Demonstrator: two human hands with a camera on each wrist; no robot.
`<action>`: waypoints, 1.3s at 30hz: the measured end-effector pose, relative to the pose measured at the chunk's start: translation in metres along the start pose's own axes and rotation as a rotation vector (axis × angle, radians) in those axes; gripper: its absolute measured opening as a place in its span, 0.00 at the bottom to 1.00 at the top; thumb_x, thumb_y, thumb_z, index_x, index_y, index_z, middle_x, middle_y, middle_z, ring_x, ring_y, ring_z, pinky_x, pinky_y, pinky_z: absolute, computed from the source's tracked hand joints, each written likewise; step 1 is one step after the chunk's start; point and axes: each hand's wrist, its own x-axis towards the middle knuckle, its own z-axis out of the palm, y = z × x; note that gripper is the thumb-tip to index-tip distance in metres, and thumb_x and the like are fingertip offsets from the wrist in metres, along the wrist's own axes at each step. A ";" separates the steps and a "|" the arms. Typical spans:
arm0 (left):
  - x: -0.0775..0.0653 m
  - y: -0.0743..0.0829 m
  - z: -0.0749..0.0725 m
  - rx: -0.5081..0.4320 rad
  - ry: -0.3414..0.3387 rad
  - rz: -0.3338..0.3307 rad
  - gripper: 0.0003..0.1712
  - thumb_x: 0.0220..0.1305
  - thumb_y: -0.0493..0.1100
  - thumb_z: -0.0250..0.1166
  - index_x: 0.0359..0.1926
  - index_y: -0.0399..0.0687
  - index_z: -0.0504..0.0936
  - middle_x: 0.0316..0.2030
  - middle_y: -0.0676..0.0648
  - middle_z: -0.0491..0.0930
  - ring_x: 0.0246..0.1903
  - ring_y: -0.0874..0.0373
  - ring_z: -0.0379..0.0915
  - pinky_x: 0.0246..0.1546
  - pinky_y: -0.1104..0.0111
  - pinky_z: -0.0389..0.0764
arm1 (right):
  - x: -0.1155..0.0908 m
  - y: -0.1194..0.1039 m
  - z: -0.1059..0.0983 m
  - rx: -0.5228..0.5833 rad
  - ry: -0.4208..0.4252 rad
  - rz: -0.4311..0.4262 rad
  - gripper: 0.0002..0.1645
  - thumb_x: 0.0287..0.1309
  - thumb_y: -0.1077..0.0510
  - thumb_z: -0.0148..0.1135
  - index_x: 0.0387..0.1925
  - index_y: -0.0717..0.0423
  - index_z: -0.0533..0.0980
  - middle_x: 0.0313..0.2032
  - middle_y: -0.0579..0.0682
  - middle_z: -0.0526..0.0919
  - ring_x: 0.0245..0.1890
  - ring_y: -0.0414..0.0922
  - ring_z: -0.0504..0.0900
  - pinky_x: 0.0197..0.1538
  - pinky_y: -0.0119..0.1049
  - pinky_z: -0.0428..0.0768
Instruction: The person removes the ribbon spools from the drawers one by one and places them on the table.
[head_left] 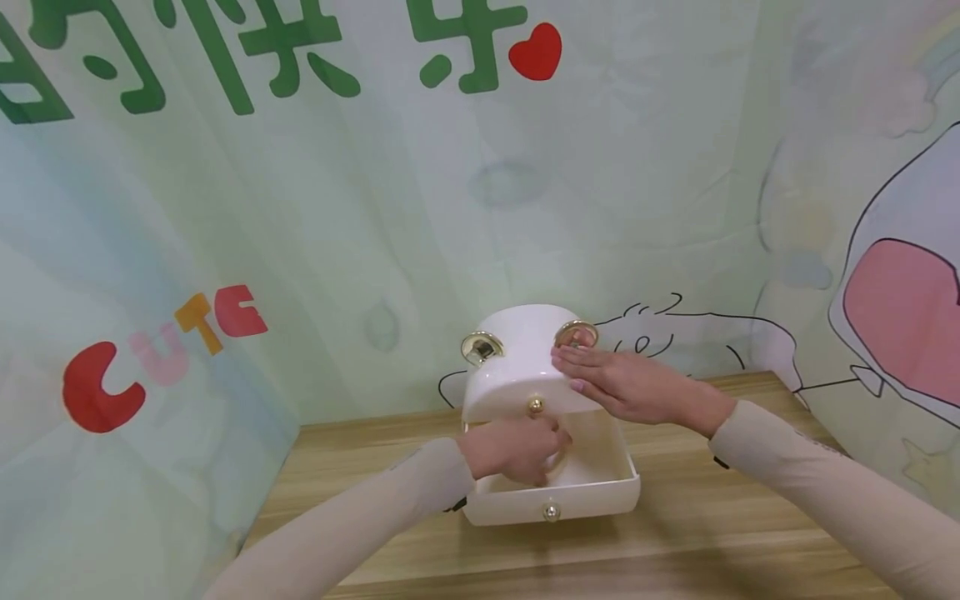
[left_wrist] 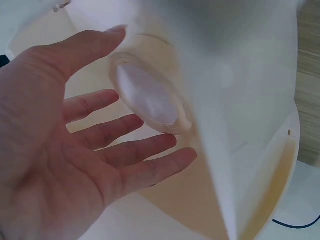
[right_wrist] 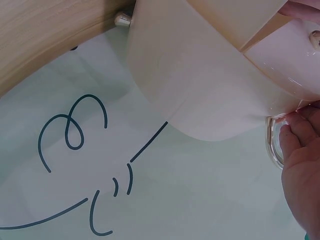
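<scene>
A glossy white drawer box [head_left: 525,354] stands on the table, its lower drawer [head_left: 555,500] pulled out toward me. Inside the drawer lies a round, ring-like thing with a beige translucent rim [left_wrist: 184,120] and a pale middle, much like a roll of clear tape. My left hand [head_left: 517,448] reaches into the drawer, palm toward the ring. In the left wrist view its fingers are spread and loosely bent, fingertips right at the rim and thumb apart above. My right hand [head_left: 637,385] rests with straight fingers on the box's right side, by a gold-rimmed round ear [head_left: 576,335].
Another gold-rimmed ear [head_left: 482,347] sits on the box's left top. Gold knobs mark the upper drawer front [head_left: 536,405] and the lower one. The wood-grain table [head_left: 360,467] meets a printed cloth backdrop [head_left: 420,208] behind and at both sides.
</scene>
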 end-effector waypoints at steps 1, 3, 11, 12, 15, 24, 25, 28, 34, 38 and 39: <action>0.000 0.000 0.000 0.005 -0.001 0.000 0.32 0.61 0.49 0.75 0.65 0.53 0.79 0.54 0.50 0.84 0.50 0.61 0.80 0.57 0.70 0.81 | 0.000 0.000 0.000 0.001 -0.001 -0.001 0.28 0.80 0.53 0.50 0.75 0.59 0.69 0.75 0.55 0.72 0.76 0.53 0.71 0.72 0.53 0.75; 0.001 -0.001 0.002 0.016 -0.005 0.001 0.31 0.60 0.48 0.75 0.64 0.53 0.79 0.52 0.51 0.84 0.47 0.62 0.79 0.55 0.71 0.81 | 0.000 -0.001 0.000 0.001 -0.003 -0.001 0.28 0.80 0.53 0.50 0.75 0.59 0.69 0.75 0.55 0.72 0.76 0.53 0.71 0.72 0.53 0.75; 0.002 -0.006 0.004 0.019 -0.004 0.014 0.34 0.58 0.46 0.76 0.65 0.53 0.77 0.49 0.51 0.84 0.45 0.62 0.77 0.51 0.72 0.80 | 0.001 -0.001 -0.001 0.014 -0.008 -0.001 0.29 0.80 0.53 0.49 0.75 0.59 0.68 0.76 0.56 0.71 0.76 0.54 0.71 0.73 0.54 0.74; 0.002 -0.006 0.004 0.019 -0.001 0.015 0.34 0.58 0.46 0.76 0.65 0.53 0.77 0.49 0.51 0.85 0.46 0.62 0.77 0.51 0.72 0.80 | 0.001 -0.001 -0.001 0.016 -0.007 0.000 0.29 0.80 0.53 0.49 0.75 0.58 0.68 0.76 0.56 0.71 0.76 0.54 0.71 0.73 0.54 0.74; 0.002 -0.008 0.005 0.015 0.001 0.016 0.34 0.58 0.46 0.76 0.66 0.53 0.77 0.49 0.51 0.85 0.47 0.61 0.78 0.53 0.71 0.80 | 0.001 -0.001 -0.002 0.019 -0.003 0.006 0.29 0.80 0.53 0.50 0.75 0.58 0.68 0.76 0.55 0.71 0.76 0.54 0.71 0.73 0.54 0.74; 0.001 -0.010 0.002 -0.026 -0.009 0.014 0.33 0.58 0.47 0.77 0.64 0.54 0.77 0.46 0.50 0.85 0.45 0.60 0.79 0.51 0.69 0.81 | 0.002 -0.001 -0.003 0.032 -0.003 0.009 0.29 0.80 0.54 0.50 0.75 0.59 0.68 0.75 0.56 0.71 0.76 0.55 0.71 0.74 0.55 0.73; 0.001 -0.010 0.002 -0.030 -0.009 0.018 0.33 0.58 0.48 0.78 0.63 0.54 0.78 0.46 0.50 0.85 0.46 0.60 0.79 0.52 0.69 0.81 | 0.002 -0.001 -0.003 0.033 -0.003 0.008 0.29 0.80 0.54 0.50 0.75 0.59 0.68 0.75 0.56 0.71 0.76 0.55 0.71 0.74 0.55 0.73; -0.002 -0.011 -0.001 -0.062 -0.010 0.040 0.32 0.58 0.49 0.78 0.63 0.54 0.78 0.48 0.52 0.85 0.48 0.60 0.79 0.54 0.70 0.80 | 0.002 -0.001 -0.003 0.032 -0.003 0.004 0.29 0.80 0.54 0.50 0.75 0.59 0.68 0.75 0.56 0.71 0.76 0.54 0.71 0.74 0.54 0.73; -0.015 -0.013 -0.011 -0.138 0.014 0.078 0.34 0.60 0.48 0.77 0.66 0.53 0.78 0.53 0.51 0.85 0.52 0.59 0.78 0.59 0.70 0.78 | 0.001 -0.001 -0.003 0.019 0.007 -0.004 0.29 0.79 0.54 0.51 0.75 0.59 0.69 0.75 0.57 0.72 0.75 0.54 0.72 0.73 0.54 0.75; -0.025 -0.013 -0.017 -0.147 0.049 0.094 0.35 0.60 0.49 0.77 0.67 0.53 0.78 0.53 0.50 0.86 0.50 0.59 0.79 0.59 0.70 0.78 | 0.000 0.000 -0.001 0.010 0.011 -0.011 0.28 0.79 0.54 0.51 0.74 0.59 0.69 0.75 0.56 0.72 0.75 0.54 0.73 0.72 0.53 0.75; -0.028 -0.013 -0.019 -0.144 0.057 0.102 0.35 0.60 0.49 0.77 0.67 0.53 0.78 0.53 0.50 0.86 0.50 0.59 0.79 0.59 0.70 0.78 | 0.000 0.000 -0.001 0.009 0.012 -0.012 0.28 0.79 0.54 0.51 0.74 0.59 0.69 0.75 0.56 0.72 0.75 0.54 0.73 0.72 0.53 0.75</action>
